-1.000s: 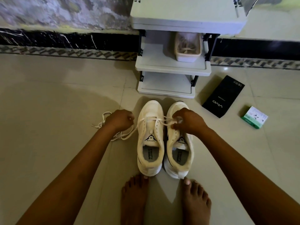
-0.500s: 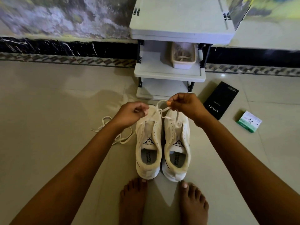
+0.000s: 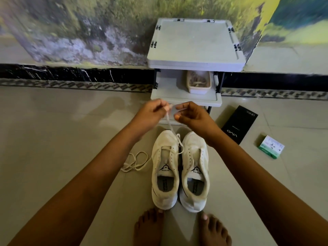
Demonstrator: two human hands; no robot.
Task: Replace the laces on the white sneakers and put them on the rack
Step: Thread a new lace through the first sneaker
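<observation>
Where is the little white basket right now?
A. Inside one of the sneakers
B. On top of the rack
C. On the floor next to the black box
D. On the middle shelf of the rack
D: the little white basket sits on the middle shelf of the rack, under its top panel, behind the hands.
</observation>
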